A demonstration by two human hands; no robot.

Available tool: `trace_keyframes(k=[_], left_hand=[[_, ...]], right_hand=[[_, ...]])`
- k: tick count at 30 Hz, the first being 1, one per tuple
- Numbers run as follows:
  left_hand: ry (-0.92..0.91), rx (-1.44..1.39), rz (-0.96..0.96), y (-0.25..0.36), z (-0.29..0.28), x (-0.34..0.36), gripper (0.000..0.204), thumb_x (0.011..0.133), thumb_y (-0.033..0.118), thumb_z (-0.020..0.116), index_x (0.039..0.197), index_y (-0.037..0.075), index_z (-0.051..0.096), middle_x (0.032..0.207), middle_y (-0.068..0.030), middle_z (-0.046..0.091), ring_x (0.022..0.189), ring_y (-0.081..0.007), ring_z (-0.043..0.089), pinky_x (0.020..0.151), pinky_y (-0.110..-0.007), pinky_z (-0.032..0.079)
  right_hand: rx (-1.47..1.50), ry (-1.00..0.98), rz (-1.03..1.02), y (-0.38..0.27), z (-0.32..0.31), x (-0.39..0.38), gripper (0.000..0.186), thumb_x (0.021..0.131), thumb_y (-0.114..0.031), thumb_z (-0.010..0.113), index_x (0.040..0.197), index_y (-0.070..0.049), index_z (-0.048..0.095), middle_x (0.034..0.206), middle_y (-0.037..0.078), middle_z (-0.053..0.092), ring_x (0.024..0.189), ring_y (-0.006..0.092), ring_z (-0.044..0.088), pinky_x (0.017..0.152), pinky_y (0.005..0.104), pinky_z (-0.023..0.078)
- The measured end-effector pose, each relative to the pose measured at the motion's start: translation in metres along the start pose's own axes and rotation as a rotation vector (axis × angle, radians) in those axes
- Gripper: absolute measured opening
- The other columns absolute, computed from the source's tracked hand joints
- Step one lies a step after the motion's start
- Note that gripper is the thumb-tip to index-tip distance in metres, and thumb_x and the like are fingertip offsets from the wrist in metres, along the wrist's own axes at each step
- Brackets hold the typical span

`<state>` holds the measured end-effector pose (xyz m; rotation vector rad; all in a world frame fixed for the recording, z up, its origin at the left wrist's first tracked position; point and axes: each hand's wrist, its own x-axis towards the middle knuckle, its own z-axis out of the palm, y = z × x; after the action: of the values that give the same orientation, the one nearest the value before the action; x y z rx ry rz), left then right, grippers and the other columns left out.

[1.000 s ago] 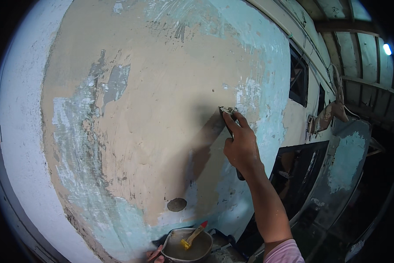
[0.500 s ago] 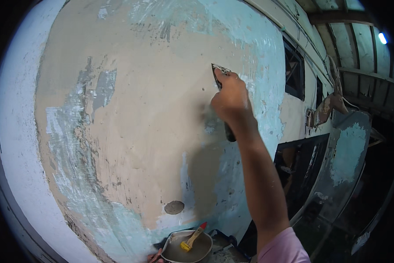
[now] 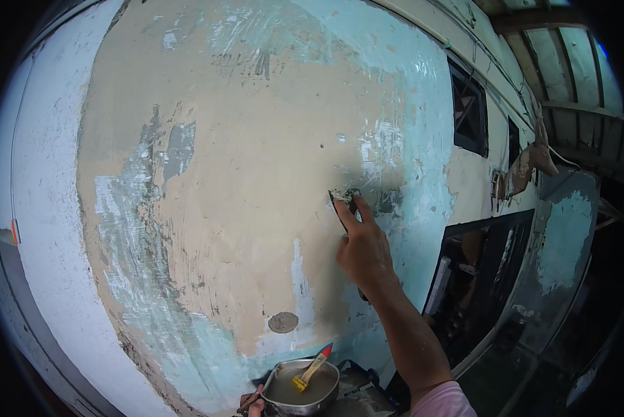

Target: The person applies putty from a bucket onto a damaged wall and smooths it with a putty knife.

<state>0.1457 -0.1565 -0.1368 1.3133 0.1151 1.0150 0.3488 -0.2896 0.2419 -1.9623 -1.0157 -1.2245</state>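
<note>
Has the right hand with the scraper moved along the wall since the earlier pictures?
Yes. The right hand with the scraper moved down the wall, nearer the round grey patch.

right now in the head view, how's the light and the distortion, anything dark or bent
Head view: even daylight on the peeling wall, no glare; fisheye bends the wall's edges and blackens the corners. The right hand pressing a scraper casts a soft shadow beside it. The window openings read dark. The left hand and metal bowl sit cut off at the bottom rim.
</note>
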Motion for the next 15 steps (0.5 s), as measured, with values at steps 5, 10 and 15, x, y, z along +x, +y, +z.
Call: trace_keyframes(k=[5, 10, 15], left_hand=[[-0.010, -0.090, -0.087, -0.001, 0.000, 0.004, 0.026, 0.102, 0.017, 0.047, 0.116, 0.000, 0.061, 0.100, -0.0019, 0.059, 0.094, -0.0129, 0.053, 0.085, -0.030, 0.043], [-0.015, -0.105, -0.191, -0.004, -0.002, 0.000, 0.026, 0.102, 0.017, 0.046, 0.116, 0.001, 0.061, 0.100, -0.0017, 0.060, 0.094, -0.0126, 0.053, 0.085, -0.030, 0.043], [0.025, -0.161, -0.168, 0.007, 0.002, -0.003, 0.026, 0.103, 0.018, 0.045, 0.115, 0.001, 0.061, 0.106, -0.0031, 0.062, 0.099, -0.0156, 0.054, 0.090, -0.031, 0.043]], right_hand=[[0.007, 0.051, -0.005, 0.000, 0.002, 0.024, 0.059, 0.078, 0.007, 0.055, 0.135, -0.008, 0.049, 0.141, 0.027, 0.041, 0.106, 0.0449, 0.061, 0.085, 0.0477, 0.056], [0.021, 0.141, 0.039, -0.017, -0.027, 0.095, 0.060, 0.079, 0.006, 0.051, 0.137, -0.010, 0.050, 0.141, 0.023, 0.044, 0.118, 0.0445, 0.053, 0.097, 0.0470, 0.048], [0.095, -0.008, 0.004, -0.016, -0.044, 0.093, 0.064, 0.079, 0.007, 0.052, 0.140, -0.011, 0.047, 0.142, 0.022, 0.043, 0.122, 0.0435, 0.051, 0.102, 0.0448, 0.045]])
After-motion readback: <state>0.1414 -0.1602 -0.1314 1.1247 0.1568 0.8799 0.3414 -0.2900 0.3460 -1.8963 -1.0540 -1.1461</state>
